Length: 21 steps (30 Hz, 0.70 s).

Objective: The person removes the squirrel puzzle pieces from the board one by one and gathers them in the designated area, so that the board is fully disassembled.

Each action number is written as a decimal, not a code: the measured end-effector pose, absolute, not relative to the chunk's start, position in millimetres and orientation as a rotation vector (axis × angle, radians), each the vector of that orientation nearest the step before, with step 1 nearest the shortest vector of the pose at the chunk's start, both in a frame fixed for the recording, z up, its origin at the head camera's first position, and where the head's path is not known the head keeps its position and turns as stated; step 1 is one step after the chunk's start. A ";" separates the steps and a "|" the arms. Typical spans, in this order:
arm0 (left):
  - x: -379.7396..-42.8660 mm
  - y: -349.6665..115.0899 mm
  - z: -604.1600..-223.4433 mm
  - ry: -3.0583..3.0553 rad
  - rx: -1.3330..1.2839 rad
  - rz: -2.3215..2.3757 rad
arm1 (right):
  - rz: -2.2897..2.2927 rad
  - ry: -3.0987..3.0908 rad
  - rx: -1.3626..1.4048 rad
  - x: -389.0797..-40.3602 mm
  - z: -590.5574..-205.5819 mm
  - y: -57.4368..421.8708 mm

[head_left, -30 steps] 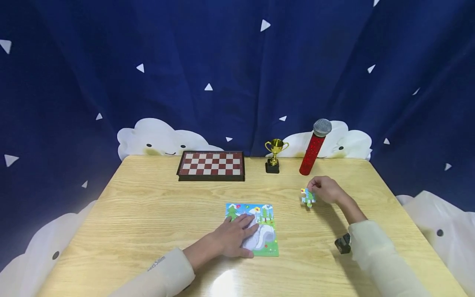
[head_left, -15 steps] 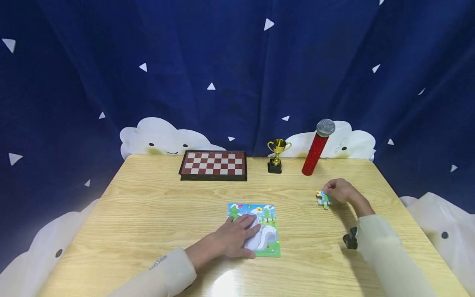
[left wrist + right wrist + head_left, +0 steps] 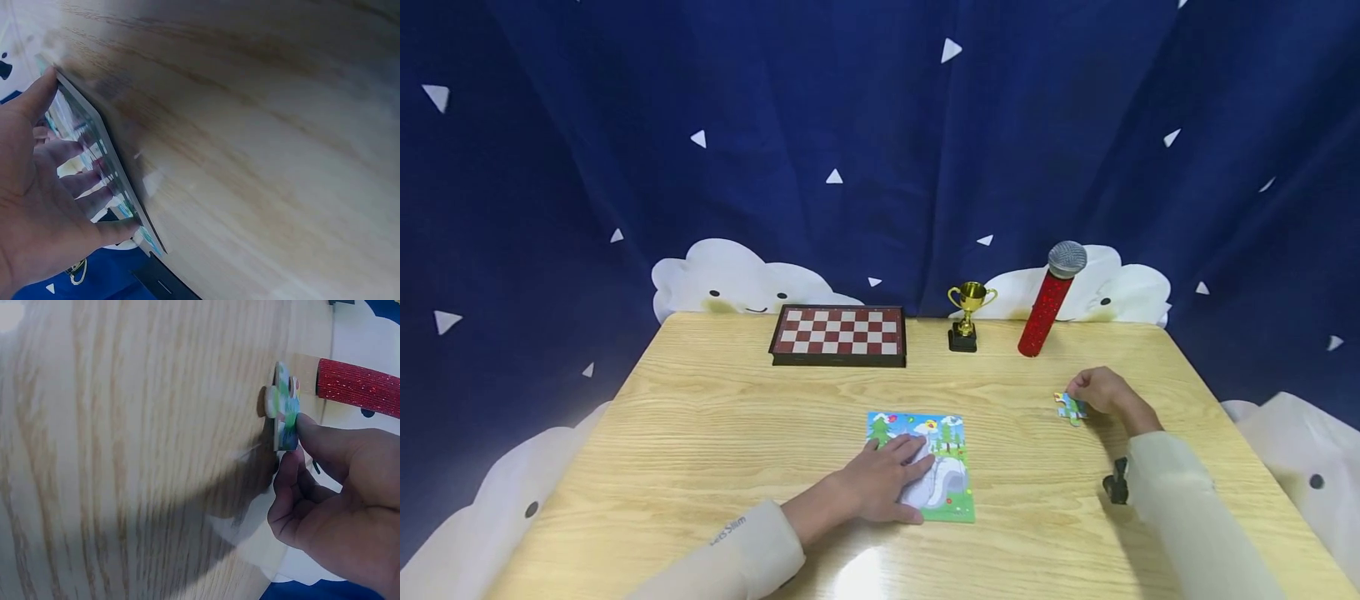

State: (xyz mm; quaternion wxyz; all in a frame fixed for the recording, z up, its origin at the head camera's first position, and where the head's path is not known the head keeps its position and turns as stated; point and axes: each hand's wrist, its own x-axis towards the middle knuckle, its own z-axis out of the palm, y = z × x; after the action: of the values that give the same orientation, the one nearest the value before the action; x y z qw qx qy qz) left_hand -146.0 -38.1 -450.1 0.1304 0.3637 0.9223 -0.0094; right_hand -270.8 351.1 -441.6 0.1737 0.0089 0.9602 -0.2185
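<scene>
Puzzle piece (image 3: 1071, 407) now farther right

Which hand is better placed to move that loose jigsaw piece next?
Likely the right hand: it pinches the jigsaw piece, while the left hand rests spread on the jigsaw puzzle, well to the left of that piece.

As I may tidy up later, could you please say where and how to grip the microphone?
Probably round the middle of its red handle, from the right, away from the trophy: the microphone stands on end, its handle slimmer than the silver head.
</scene>
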 end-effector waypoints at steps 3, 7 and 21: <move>-145.8 -36.8 -450.4 2.682 1.054 -0.032 | -0.637 2.709 0.083 -271.5 -444.8 353.4; -145.7 -37.1 -449.2 2.681 1.045 -0.037 | -0.636 2.743 0.077 -272.0 -449.4 354.0; -142.3 -35.5 -447.4 2.665 1.038 0.042 | -0.694 2.926 -0.107 -262.4 -437.3 314.8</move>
State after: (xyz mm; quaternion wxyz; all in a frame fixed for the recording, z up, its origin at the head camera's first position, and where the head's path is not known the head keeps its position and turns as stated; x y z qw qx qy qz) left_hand -142.3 -35.5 -447.4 0.1404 0.3594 0.9225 0.0144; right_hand -262.4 314.8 -437.3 0.0664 -0.0356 0.9702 -0.2301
